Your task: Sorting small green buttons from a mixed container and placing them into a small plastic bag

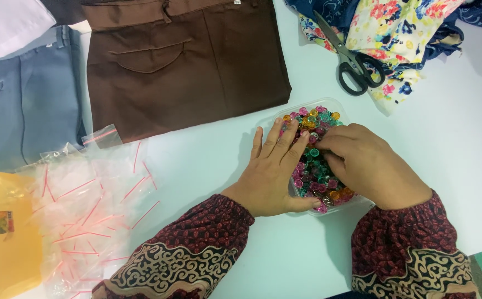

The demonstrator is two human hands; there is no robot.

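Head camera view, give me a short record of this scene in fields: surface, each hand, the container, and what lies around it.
surface: white table
left hand: flat, palm down, on the near left edge of the clear tray
right hand: fingers curled down into the beads; a pinched bead cannot be made out
tray contents: small pink, green and orange beads
left of the hands: pile of clear zip bags with red strips, yellow bag
far side: brown trousers, blue trousers
far right: black-handled scissors on floral fabric
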